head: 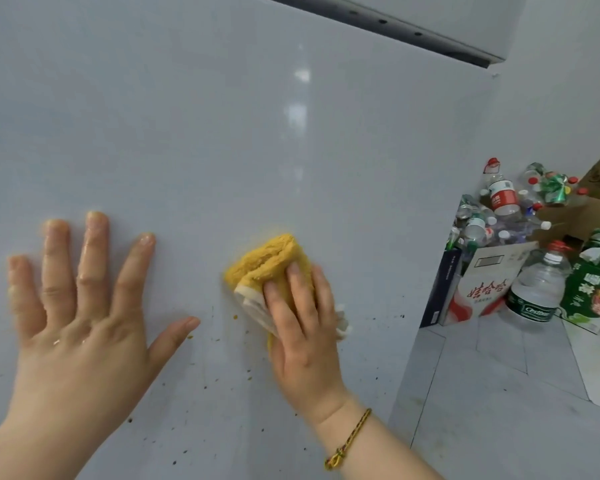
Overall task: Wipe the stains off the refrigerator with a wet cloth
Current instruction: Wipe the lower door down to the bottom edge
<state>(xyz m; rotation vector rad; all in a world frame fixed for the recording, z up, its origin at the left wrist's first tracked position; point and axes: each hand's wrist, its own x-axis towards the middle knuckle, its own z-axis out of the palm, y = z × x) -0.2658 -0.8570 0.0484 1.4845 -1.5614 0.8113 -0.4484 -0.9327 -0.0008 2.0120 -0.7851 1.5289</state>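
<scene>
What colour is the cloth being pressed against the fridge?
Yellow, with a pale whitish underside, seen in the head view: the cloth.

The right hand (pixel 302 327) wears a braided yellow-green cord wrist bracelet (pixel 349 441).

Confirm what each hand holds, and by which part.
Right hand grips the folded yellow cloth by its near end, pressing it on the refrigerator door. Left hand holds nothing; it rests flat on the door, fingers spread.
</scene>
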